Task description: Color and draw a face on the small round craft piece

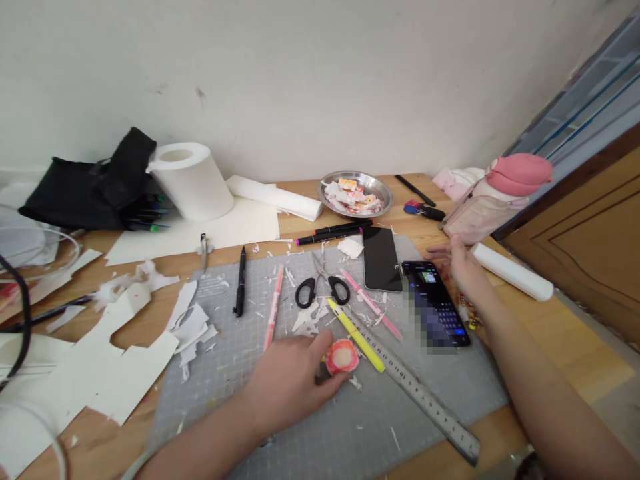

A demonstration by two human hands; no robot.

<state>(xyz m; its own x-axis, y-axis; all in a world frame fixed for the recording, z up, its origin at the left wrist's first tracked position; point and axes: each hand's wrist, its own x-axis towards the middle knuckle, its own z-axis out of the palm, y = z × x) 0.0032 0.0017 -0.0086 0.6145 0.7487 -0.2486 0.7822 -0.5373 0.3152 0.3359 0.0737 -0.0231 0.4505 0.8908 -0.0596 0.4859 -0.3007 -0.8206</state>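
Note:
Between the thumb and fingers of my left hand [293, 373] is a small round piece [343, 357], coloured red-orange around a cream centre. It is held low over the grey cutting mat [215, 380]. My right hand [463, 263] is open, its fingers stretched out beside the lit smartphone [437, 307], which shows a keyboard. A yellow highlighter [357, 337] and a steel ruler [425, 397] lie just right of the round piece. Black-handled scissors [323, 283] rest behind it, among paper scraps. A second, dark-screened phone [381, 260] lies left of the lit one.
A metal bowl [389, 200] of coloured paper pieces stands at the back. The pink-lidded bottle [493, 200] is behind my right hand. Pink pens [273, 307], a black pen [241, 283], a paper roll [193, 183], cut paper [85, 373] and a black pouch [85, 193] lie around.

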